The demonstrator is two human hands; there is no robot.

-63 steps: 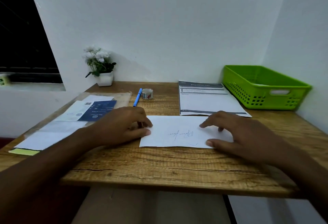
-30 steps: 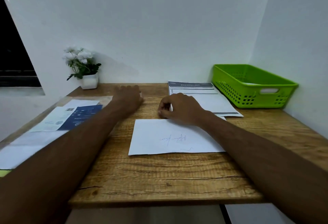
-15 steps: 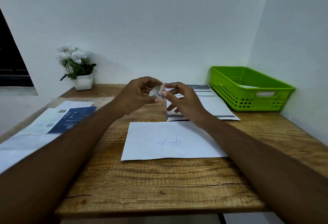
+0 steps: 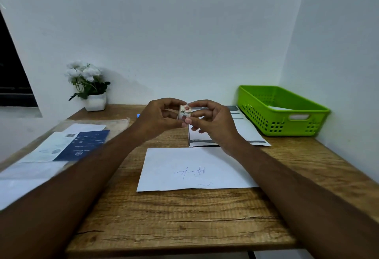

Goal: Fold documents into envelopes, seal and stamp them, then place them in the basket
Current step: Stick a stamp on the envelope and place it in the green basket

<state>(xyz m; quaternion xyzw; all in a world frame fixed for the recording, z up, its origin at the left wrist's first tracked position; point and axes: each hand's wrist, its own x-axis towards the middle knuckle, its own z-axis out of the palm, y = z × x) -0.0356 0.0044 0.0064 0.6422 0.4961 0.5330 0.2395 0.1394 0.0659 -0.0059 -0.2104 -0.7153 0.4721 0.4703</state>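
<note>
Both hands are raised above the far middle of the wooden table, whose grain is rough and cracked near the front edge. Between them is one small round roll of stamps with scalloped paper edges and a red print. The left hand curls its fingers round the roll; the right hand pinches its near side between thumb and forefinger.

One white envelope lies flat below the hands, smooth, with blue handwriting too faint to read. One printed sheet lies behind it, partly hidden by the right hand. One green plastic basket with lattice walls stands at the right wall; something pale lies inside it, mostly hidden. Only the tip of a blue pen shows. At the left lie blurred papers, one of them dark blue. There is also one white potted plant.
</note>
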